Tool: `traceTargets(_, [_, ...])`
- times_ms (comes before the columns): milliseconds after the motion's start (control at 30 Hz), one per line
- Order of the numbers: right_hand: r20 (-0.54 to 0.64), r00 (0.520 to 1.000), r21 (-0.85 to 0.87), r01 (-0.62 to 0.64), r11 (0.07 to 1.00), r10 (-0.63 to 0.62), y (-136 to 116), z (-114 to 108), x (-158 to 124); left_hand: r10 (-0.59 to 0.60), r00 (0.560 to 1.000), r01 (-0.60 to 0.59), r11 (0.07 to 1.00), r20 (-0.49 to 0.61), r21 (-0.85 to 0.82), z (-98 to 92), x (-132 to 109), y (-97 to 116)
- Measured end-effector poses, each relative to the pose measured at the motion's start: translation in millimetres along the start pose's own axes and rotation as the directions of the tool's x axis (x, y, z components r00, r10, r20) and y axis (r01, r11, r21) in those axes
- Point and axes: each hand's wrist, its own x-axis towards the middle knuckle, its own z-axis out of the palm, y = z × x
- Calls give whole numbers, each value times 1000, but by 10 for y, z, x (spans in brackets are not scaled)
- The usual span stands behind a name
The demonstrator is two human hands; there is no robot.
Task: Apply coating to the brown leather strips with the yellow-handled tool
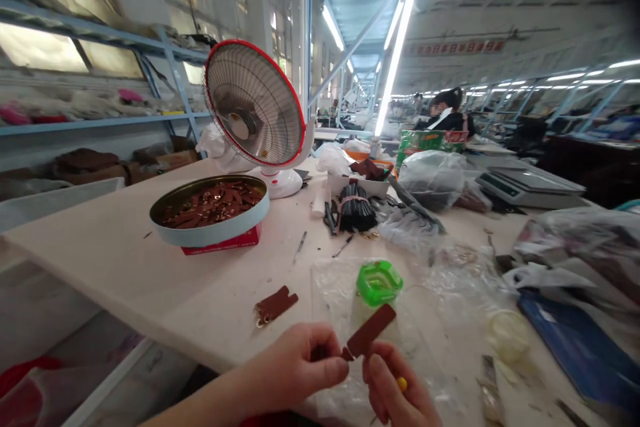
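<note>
My left hand (pixel 310 360) is closed, thumb and forefinger pinching the narrow lower end of a brown leather-like tag (pixel 373 330). The tag slants up to the right, above the table. At its lower right edge, my right hand (pixel 397 383) closes its thumb and fingertips. A small yellow round end (pixel 402 384) shows between the right fingers; the rest of that thing is hidden. Just beyond the hands a green plastic container (pixel 379 282) stands on a clear plastic sheet (pixel 327 280). Left of them lies a small stack of brown tags (pixel 276 305) with metal rings.
A round tin (pixel 210 233) full of brown pieces sits on a red box (pixel 225 243). Behind it stands a red-rimmed fan-shaped heater (pixel 255 103). Pens (pixel 300 247), a black bundle (pixel 357 208), plastic bags (pixel 433 177), a scale (pixel 530 185) and a blue pouch (pixel 580 347) also occupy the table.
</note>
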Motion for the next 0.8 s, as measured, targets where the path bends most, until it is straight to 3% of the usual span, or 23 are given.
traceTargets(100, [11, 999, -3, -47, 999, 47, -2, -134, -54, 8, 1000, -9, 997, -14, -83, 241, -8, 31])
traceTargets(233, [74, 996, -24, -52, 998, 54, 64, -247, -96, 12, 998, -15, 999, -56, -43, 357, 14, 52])
traceTargets(367, [9, 997, -46, -80, 996, 80, 162, -198, -95, 27, 987, -24, 1000, -158, 19, 497, -25, 0])
traceTargets(467, [23, 987, 0, -161, 987, 161, 227, -140, -108, 72, 968, -54, 995, -241, 79, 592, -45, -85])
traceTargets(800, [13, 981, 29, -192, 981, 191, 267, -154, -65, 64, 963, -46, 996, -260, 76, 615, 22, -199])
